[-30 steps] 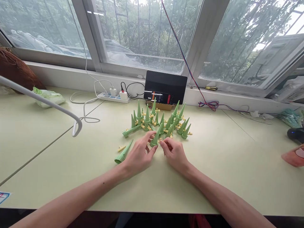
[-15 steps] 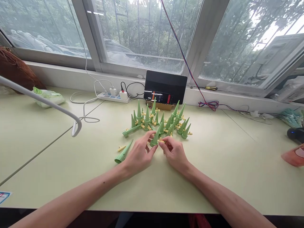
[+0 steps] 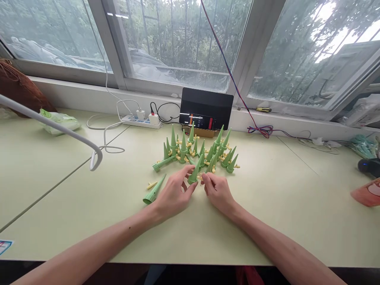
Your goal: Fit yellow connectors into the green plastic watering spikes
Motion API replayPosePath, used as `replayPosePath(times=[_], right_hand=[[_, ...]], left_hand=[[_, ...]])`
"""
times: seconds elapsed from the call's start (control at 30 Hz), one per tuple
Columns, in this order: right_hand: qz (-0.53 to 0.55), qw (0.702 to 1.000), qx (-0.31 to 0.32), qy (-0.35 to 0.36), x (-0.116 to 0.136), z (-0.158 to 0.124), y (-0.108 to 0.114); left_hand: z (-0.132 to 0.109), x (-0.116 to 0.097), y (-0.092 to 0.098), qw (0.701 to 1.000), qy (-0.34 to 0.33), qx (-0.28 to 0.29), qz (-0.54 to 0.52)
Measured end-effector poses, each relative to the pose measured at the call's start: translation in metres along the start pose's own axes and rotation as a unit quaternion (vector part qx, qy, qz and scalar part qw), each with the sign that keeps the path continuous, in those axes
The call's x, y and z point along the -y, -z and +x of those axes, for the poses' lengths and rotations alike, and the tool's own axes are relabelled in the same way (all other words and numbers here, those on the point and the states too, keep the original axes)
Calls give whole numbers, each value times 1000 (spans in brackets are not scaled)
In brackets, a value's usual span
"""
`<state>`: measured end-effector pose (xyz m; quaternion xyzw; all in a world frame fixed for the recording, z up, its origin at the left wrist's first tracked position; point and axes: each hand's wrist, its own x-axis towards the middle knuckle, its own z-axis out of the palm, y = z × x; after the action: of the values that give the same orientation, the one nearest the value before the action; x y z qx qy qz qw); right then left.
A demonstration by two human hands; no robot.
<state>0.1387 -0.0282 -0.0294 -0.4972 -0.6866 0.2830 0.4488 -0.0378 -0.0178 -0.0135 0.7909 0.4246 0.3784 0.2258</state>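
My left hand point(image 3: 177, 189) grips a green plastic watering spike point(image 3: 195, 171) between thumb and fingers, its point up and tilted right. At the spike's lower right side, a small yellow valve point(image 3: 199, 178) sticks out. My right hand point(image 3: 219, 190) pinches the valve's outer end, its fingertips partly hiding it. Left of my left hand lie a loose green spike point(image 3: 154, 191) on its side and a separate yellow valve point(image 3: 151, 185). Beyond both hands, several green spikes with yellow valves stand in a cluster point(image 3: 183, 147), and another spike point(image 3: 164, 162) lies at its left.
A black tablet point(image 3: 207, 105) leans at the back, with a phone before it. The white power strip point(image 3: 142, 122) and cables lie to its left. A white curved bar point(image 3: 53, 126) crosses the left side. An orange-pink object point(image 3: 367, 194) sits at the right edge.
My right fingers have shifted slightly on the valve and more of the valve shows beside the spike. My left hand holds the spike in nearly the same place.
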Motion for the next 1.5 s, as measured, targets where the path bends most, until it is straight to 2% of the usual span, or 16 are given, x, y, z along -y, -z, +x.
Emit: replayPosePath(times=[0.23, 0.5, 0.87, 1.1, 1.27, 1.4, 1.5], right_hand=[[24, 1000, -8, 8, 3, -1, 1], [43, 999, 1, 7, 0, -1, 0], [3, 1000, -8, 23, -1, 0, 0], [22, 1000, 1, 7, 2, 0, 2], [38, 999, 6, 21, 5, 0, 3], [52, 998, 6, 32, 3, -1, 2], [59, 998, 8, 36, 1, -1, 2]], left_hand=[[2, -1, 0, 999, 30, -5, -14], [1, -1, 1, 1000, 29, 2, -12], [0, -1, 2, 999, 31, 25, -31], [3, -5, 4, 997, 54, 19, -49], [4, -5, 4, 996, 73, 8, -58], [4, -2, 4, 993, 81, 21, -85], [6, -1, 5, 983, 99, 45, -145]])
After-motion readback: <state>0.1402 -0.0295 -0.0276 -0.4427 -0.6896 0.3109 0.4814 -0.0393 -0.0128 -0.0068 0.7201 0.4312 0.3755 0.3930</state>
